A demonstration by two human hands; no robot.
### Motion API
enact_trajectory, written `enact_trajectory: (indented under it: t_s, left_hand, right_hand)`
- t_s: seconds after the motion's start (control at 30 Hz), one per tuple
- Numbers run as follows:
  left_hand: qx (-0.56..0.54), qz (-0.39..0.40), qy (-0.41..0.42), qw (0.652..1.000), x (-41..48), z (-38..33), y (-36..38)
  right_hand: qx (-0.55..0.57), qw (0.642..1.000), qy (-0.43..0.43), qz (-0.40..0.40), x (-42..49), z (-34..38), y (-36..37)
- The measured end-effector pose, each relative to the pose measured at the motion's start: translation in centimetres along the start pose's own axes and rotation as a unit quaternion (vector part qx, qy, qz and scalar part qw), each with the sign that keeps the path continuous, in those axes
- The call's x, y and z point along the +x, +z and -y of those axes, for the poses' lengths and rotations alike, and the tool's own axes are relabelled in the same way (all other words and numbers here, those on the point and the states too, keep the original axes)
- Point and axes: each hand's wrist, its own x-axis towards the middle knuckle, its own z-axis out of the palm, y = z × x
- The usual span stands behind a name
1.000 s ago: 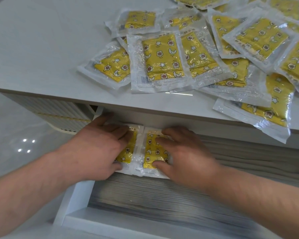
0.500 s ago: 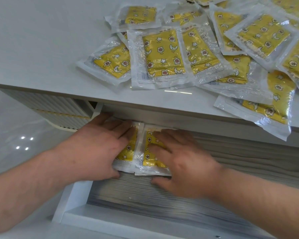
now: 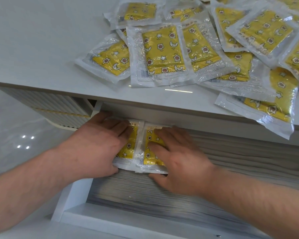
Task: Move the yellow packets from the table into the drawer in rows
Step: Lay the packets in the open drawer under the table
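White tabletop (image 3: pixel 41 40), bare on its left half. A pile of yellow packets (image 3: pixel 162 52) overlaps across the right half, w/ one hanging over the front edge. Below that edge the drawer (image 3: pixel 71 195) stands pulled out, its wood-grain floor w/ open room to the right & front. In its back-left corner are the left packet (image 3: pixel 129 149) & right packet (image 3: pixel 150 152), side by side, margins touching. Left hand (image 3: pixel 97 149) lies flat on the left one and right hand (image 3: pixel 178 163) flat on the right one, fingers straight, thumbs at the near edges.
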Motion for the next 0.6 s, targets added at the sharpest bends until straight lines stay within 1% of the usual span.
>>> enact_trajectory:
  t_s: [0.2, 0.33, 0.47, 0.6]
  left_hand:
    - [-0.006, 0.018, -0.007, 1.000, 0.1, 0.0, -0.1]
    - [0.000, 0.023, -0.009, 1.000, 0.0, -0.1, 0.0]
    - [-0.012, 0.009, -0.004, 1.000, -0.2, 0.0, -0.3]
    - [0.006, -0.001, -0.003, 1.000, -0.1, 0.1, 0.1]
  right_hand:
    - [0.012, 1.000, 0.019, 0.011, 0.4, 0.7, 0.4]
    - [0.028, 0.999, 0.002, 0.030, 0.1, 0.2, 0.1]
    - [0.034, 0.999, 0.010, 0.012, -0.2, -0.4, -0.2]
    - [0.018, 1.000, 0.011, 0.023, 0.0, -0.6, -0.2]
